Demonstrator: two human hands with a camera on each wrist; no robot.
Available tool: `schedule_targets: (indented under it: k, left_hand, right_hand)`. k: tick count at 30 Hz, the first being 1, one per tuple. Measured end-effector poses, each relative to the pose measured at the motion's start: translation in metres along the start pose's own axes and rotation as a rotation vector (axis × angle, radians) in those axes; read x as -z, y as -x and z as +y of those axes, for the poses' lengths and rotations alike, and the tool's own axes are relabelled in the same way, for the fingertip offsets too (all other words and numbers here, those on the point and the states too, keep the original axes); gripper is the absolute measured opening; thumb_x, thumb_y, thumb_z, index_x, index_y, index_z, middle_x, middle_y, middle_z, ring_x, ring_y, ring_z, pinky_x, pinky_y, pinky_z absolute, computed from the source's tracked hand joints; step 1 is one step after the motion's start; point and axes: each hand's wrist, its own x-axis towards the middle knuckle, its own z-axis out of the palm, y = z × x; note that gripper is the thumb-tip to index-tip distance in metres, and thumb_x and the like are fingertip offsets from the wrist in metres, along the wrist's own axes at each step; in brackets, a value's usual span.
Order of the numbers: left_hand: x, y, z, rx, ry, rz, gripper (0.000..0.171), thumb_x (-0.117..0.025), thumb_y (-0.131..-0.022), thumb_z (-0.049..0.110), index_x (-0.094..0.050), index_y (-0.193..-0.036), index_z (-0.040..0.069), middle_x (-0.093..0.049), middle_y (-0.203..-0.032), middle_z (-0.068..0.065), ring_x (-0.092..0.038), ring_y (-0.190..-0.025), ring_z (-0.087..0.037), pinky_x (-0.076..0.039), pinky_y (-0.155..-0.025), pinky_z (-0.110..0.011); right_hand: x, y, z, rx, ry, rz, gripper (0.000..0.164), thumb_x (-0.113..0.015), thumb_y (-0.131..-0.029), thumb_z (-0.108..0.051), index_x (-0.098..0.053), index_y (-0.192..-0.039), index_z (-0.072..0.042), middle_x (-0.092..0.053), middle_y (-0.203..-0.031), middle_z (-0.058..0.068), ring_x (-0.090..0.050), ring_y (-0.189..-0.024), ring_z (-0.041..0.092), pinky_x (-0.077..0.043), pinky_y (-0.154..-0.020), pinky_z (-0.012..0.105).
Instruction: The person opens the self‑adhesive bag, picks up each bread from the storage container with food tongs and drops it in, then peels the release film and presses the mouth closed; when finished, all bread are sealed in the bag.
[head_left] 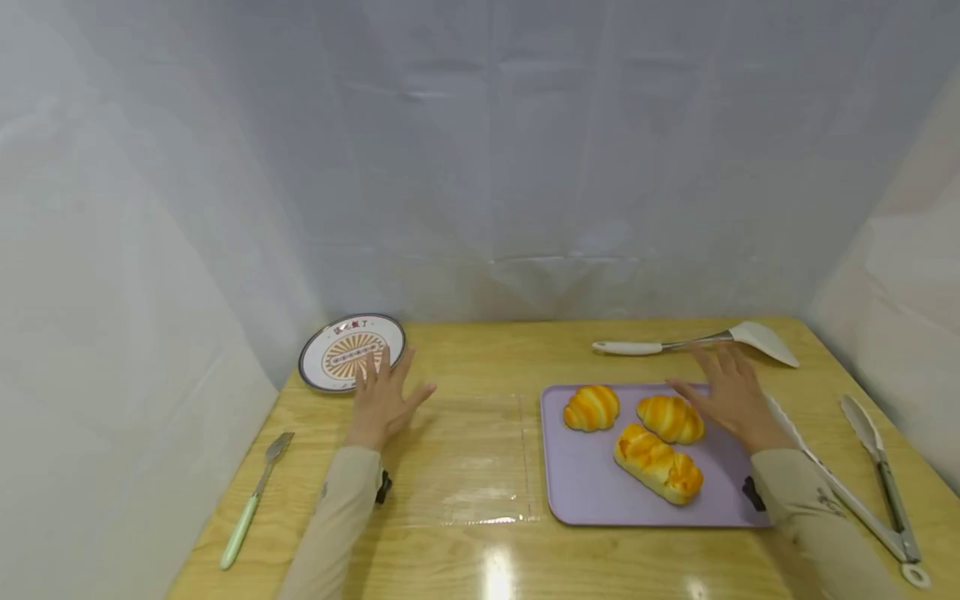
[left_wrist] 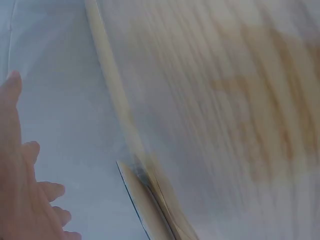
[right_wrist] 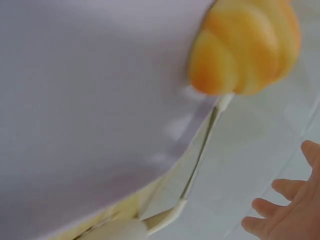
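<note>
With fingers spread, my left hand (head_left: pixel 379 408) is over the table just in front of the round patterned plate (head_left: pixel 347 333); its fingertips overlap the plate's near edge in the head view. My right hand (head_left: pixel 735 402) is spread above the right part of a purple tray (head_left: pixel 581 492) and holds nothing. On that tray lie two croissant-shaped breads, the left croissant (head_left: pixel 592 407) and the right croissant (head_left: pixel 670 418), the latter nearest my right fingers. A longer twisted bread loaf (head_left: pixel 658 463) lies in front of them. The right wrist view shows a croissant (right_wrist: pixel 245 47) close up.
A clear rectangular sheet (head_left: pixel 472 467) lies left of the tray. At far left is a green-handled fork (head_left: pixel 258 500). Behind the tray lies a white-handled spatula (head_left: pixel 630 347). Metal tongs (head_left: pixel 892 500) lie spread at the right, partly behind my right arm. Pale sheeting (head_left: pixel 487 167) surrounds the wooden table.
</note>
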Motion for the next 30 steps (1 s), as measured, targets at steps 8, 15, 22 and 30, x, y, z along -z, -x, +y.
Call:
schedule_targets:
  k: [8, 15, 22, 30]
  left_hand:
    - [-0.003, 0.005, 0.007, -0.001, 0.098, -0.047, 0.080, -0.045, -0.097, 0.058, -0.015, -0.157, 0.014, -0.017, -0.159, -0.027, -0.010, -0.145, -0.053, -0.007, -0.119, -0.063]
    - [-0.005, 0.015, 0.021, 0.009, 0.257, -0.133, 0.073, -0.052, -0.099, 0.045, -0.023, -0.155, 0.008, -0.032, -0.155, -0.023, -0.030, -0.143, -0.044, -0.023, -0.118, -0.058]
    - [-0.010, 0.027, 0.035, 0.046, 0.322, -0.186, 0.051, -0.059, -0.098, 0.031, -0.051, -0.139, 0.002, -0.064, -0.091, -0.011, -0.061, -0.084, -0.024, -0.053, -0.085, -0.042]
    - [-0.020, 0.040, 0.034, -0.011, 0.459, -0.256, 0.043, -0.072, -0.088, 0.015, -0.063, -0.126, -0.001, -0.043, -0.061, 0.004, -0.037, -0.055, -0.009, -0.034, -0.051, -0.020]
  right_hand:
    - [-0.004, 0.005, -0.044, 0.086, -0.079, -0.034, 0.076, -0.056, -0.095, -0.050, -0.030, -0.152, -0.006, -0.023, -0.152, 0.036, -0.020, -0.135, 0.060, -0.024, -0.103, 0.076]
    - [-0.021, 0.009, -0.093, 0.168, -0.205, -0.017, 0.067, -0.064, -0.094, -0.034, -0.039, -0.146, -0.001, -0.030, -0.150, 0.033, -0.029, -0.134, 0.055, -0.031, -0.102, 0.074]
    - [-0.050, 0.015, -0.134, 0.240, -0.238, -0.004, 0.057, -0.070, -0.091, -0.029, -0.053, -0.137, -0.002, -0.052, -0.131, 0.030, -0.057, -0.111, 0.045, -0.051, -0.091, 0.058]
    - [-0.086, 0.016, -0.157, 0.320, -0.417, -0.177, 0.042, -0.067, -0.092, -0.018, -0.060, -0.127, 0.005, -0.064, -0.090, 0.013, -0.059, -0.075, 0.012, -0.052, -0.065, 0.022]
